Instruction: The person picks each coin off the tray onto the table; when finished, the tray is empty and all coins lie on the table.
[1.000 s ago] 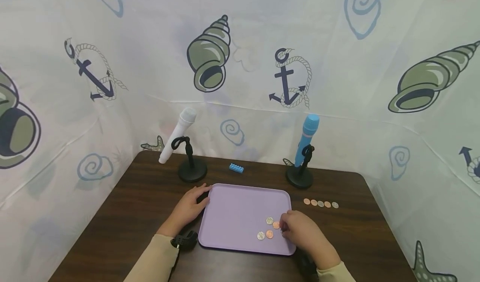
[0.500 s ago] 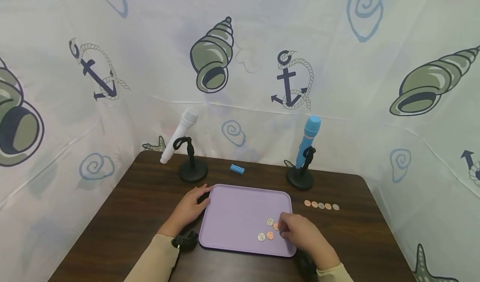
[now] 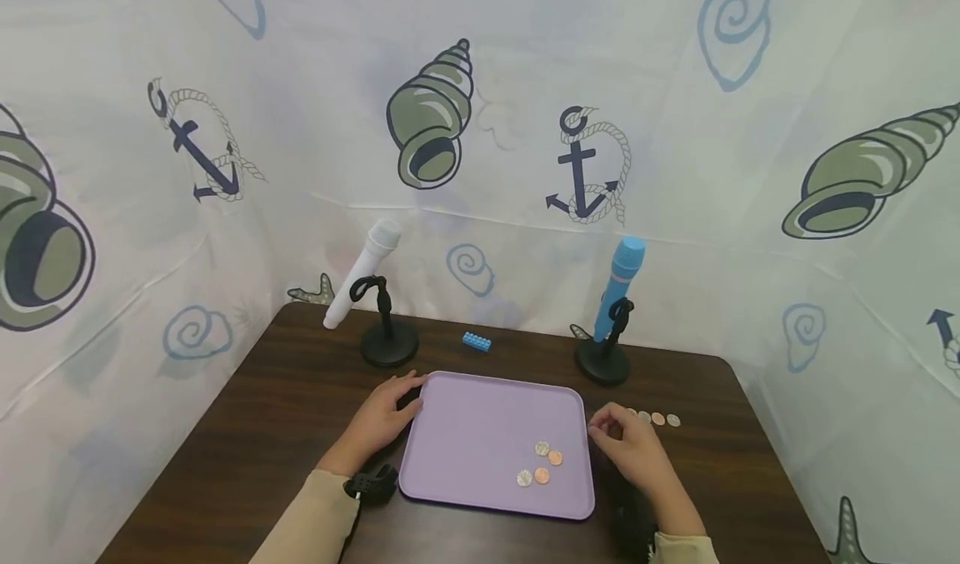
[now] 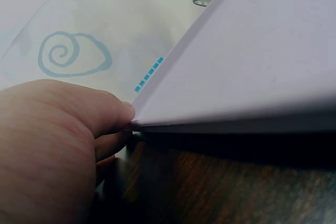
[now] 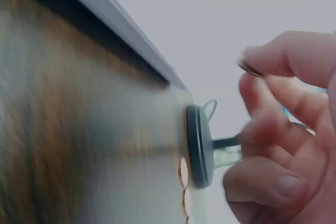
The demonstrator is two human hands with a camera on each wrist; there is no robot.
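My left hand rests at the left edge and far corner of a lilac tray, its fingers extended and the thumb apart. The left wrist view shows the thumb right at the tray's rim. Just off the tray's right side, my right hand pinches a coin, seen edge-on between thumb and finger. Two silvery coins, one of them nearest the front, and two copper ones lie on the tray's right half. A row of coins lies on the table beyond the right hand, which hides its left end.
A white microphone leans in a black stand at the back left; a blue microphone stands in another at the back right. Between them lies a blue toy brick. A patterned cloth hangs behind the dark wooden table.
My right hand has left the coins on the tray and moved right, past the tray's edge toward the row, carrying a coin. The left hand keeps its place at the tray.
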